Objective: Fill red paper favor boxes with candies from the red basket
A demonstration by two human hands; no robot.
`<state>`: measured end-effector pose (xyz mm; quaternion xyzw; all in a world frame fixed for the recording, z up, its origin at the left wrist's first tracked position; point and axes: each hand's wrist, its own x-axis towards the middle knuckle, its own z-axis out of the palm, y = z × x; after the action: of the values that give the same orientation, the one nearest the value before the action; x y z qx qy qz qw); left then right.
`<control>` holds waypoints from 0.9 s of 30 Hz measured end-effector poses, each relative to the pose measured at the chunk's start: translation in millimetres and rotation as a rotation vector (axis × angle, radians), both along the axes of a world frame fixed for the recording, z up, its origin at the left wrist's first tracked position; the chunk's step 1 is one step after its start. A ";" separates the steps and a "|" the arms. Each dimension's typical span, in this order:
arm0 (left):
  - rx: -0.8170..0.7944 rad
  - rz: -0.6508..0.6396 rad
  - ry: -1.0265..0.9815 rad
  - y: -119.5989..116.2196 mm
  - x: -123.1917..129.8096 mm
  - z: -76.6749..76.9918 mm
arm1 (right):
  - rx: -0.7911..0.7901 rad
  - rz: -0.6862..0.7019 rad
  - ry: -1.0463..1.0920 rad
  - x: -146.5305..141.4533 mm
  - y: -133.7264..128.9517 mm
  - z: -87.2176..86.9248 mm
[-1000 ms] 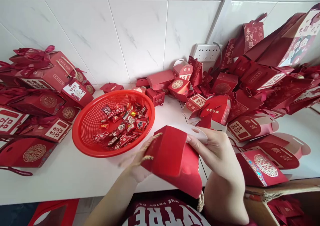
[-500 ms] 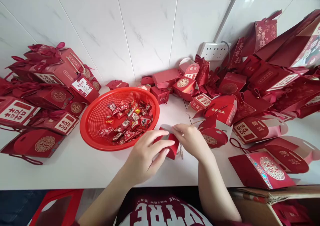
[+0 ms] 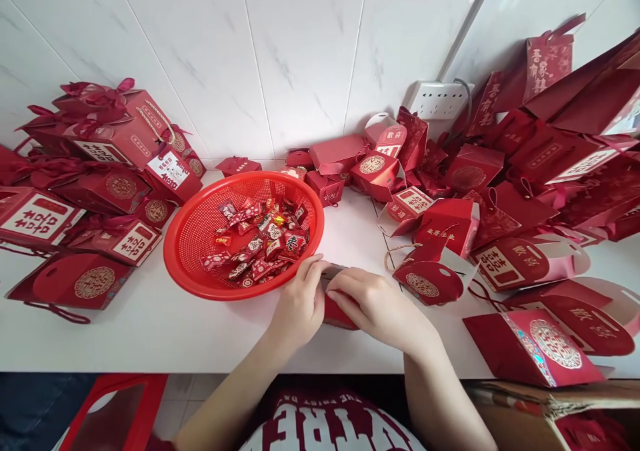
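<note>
Both hands are closed around a small red gift box on the white table, just in front of the candy basket. My left hand grips its left side, fingertips at the upper edge. From the right, my right hand bends over the top, fingers pressed on the flaps. Most of the box is hidden under the hands. Close behind, a red plastic basket holds wrapped candies in red, white and dark wrappers. An opened red box with a round gold emblem lies right of my right hand.
Finished-looking red boxes with ribbons are stacked at the left. More red boxes and bags crowd the right side. A white power strip is on the tiled wall. Below the table are a red stool and a cardboard box.
My left hand's spread fingers have closed onto the box. The right hand has moved over its top, and the box has turned. The view has shifted slightly.
</note>
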<state>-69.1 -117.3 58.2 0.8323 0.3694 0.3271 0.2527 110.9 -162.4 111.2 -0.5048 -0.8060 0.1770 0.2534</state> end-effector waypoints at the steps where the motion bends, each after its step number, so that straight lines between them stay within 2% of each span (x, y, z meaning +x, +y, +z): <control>1: -0.018 0.002 -0.038 -0.8 1.9 -4.2 | 0.028 0.005 -0.048 -1.3 1.9 -2.3; 4: -0.087 0.014 -0.171 -4.7 7.4 -18.6 | 0.107 0.000 -0.082 -2.1 10.5 -15.4; 7: -0.154 0.086 -0.339 -11.2 12.7 -34.3 | 0.171 0.001 -0.032 2.5 17.9 -32.5; 10: -0.189 0.154 -0.445 -17.8 17.4 -46.4 | 0.300 -0.075 0.063 10.3 19.7 -50.2; 14: -0.200 0.133 -0.481 -22.4 20.0 -53.5 | 0.457 -0.261 0.263 17.5 13.5 -71.0; 19: -0.250 0.070 -0.477 -23.0 16.9 -60.7 | 0.587 -0.350 0.417 17.8 -0.9 -83.3; 22: -0.306 0.050 -0.484 -22.9 15.9 -64.3 | 0.474 -0.320 0.475 20.1 -12.0 -79.4; 25: -0.291 0.060 -0.485 -23.2 16.7 -64.7 | 0.233 -0.201 0.468 26.1 -22.6 -67.7; 27: -0.272 0.082 -0.482 -23.0 17.3 -63.6 | 0.052 -0.122 0.377 30.3 -27.6 -59.0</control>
<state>-51.8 -140.3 -5.5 0.6732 0.3728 0.4729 0.4292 141.2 -190.0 52.2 -0.5039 -0.7164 0.2317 0.4232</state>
